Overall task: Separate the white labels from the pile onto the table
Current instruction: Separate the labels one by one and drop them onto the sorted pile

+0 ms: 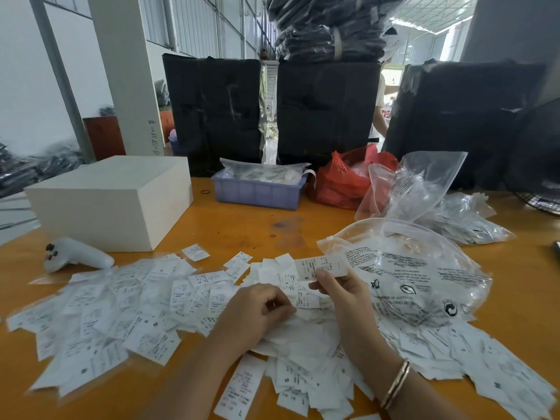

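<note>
A heap of white printed labels lies on the orange table in front of me. More white labels are spread flat to the left. My right hand pinches one white label and holds it up above the heap. My left hand rests on the heap with its fingers curled; its fingertips pinch at labels there, though exactly what they hold is hidden.
A large printed clear bag lies right of the heap, with more clear bags behind. A white box, a white controller, a lilac tray and a red bag stand further back. Black bundles wall the far edge.
</note>
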Demonstrator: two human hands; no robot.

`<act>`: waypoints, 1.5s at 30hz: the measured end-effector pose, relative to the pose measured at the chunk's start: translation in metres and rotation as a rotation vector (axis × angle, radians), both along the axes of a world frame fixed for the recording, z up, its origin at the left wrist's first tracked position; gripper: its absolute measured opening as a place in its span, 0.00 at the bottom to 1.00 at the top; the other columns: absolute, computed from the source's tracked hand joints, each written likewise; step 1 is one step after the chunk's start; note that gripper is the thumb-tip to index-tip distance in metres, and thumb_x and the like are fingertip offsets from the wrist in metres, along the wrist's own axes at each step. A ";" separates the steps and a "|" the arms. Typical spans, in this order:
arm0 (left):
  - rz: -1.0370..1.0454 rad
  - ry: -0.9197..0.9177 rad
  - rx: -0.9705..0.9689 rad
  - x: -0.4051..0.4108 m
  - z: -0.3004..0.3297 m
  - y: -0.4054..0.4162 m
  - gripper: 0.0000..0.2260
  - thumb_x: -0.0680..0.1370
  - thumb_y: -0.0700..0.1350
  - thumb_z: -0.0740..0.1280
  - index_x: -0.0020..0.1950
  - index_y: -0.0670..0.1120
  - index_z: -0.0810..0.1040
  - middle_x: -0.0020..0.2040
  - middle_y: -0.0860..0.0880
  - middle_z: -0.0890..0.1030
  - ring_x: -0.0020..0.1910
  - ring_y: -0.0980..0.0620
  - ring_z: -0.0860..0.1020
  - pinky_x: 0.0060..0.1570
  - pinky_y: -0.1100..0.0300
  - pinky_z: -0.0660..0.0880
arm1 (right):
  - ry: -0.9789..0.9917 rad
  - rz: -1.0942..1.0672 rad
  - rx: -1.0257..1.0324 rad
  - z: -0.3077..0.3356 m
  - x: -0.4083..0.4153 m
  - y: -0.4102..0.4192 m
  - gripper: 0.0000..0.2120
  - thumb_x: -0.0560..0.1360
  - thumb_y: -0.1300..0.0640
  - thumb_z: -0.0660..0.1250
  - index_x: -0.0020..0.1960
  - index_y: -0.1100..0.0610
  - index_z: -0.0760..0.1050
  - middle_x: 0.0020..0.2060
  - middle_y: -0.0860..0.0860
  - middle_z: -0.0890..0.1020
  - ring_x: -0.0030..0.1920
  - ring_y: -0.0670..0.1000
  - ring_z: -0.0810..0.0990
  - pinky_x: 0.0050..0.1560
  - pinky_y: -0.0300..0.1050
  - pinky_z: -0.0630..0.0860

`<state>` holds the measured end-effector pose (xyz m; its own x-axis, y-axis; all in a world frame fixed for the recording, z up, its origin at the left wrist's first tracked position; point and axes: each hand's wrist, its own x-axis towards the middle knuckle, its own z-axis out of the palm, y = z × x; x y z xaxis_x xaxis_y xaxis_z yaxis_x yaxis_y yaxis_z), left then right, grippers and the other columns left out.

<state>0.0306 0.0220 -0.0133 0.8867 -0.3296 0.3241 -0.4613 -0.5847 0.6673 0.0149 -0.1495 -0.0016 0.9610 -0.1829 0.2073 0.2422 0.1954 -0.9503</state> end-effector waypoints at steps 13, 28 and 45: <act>-0.138 -0.056 0.245 0.002 -0.001 0.005 0.13 0.72 0.60 0.68 0.46 0.53 0.85 0.49 0.65 0.77 0.51 0.68 0.71 0.50 0.66 0.68 | 0.091 -0.010 0.095 -0.003 0.005 -0.003 0.03 0.73 0.59 0.69 0.43 0.58 0.80 0.35 0.51 0.82 0.38 0.48 0.79 0.43 0.43 0.74; 0.163 0.077 -0.519 -0.005 0.007 -0.009 0.05 0.77 0.46 0.67 0.42 0.52 0.81 0.39 0.58 0.83 0.39 0.63 0.80 0.37 0.72 0.74 | 0.132 0.180 0.107 -0.002 0.003 -0.005 0.11 0.60 0.49 0.78 0.36 0.55 0.82 0.38 0.54 0.83 0.40 0.52 0.81 0.46 0.47 0.76; 0.123 0.248 -0.826 -0.001 0.007 -0.008 0.08 0.71 0.40 0.74 0.46 0.52 0.82 0.41 0.54 0.84 0.41 0.59 0.82 0.38 0.72 0.75 | 0.059 0.049 0.201 -0.002 0.007 -0.004 0.10 0.62 0.51 0.73 0.39 0.56 0.83 0.34 0.54 0.83 0.34 0.47 0.78 0.39 0.39 0.76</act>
<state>0.0295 0.0140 -0.0061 0.9774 0.0284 0.2096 -0.2114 0.0951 0.9728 0.0215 -0.1539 -0.0032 0.9792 -0.1677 0.1142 0.1725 0.3922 -0.9036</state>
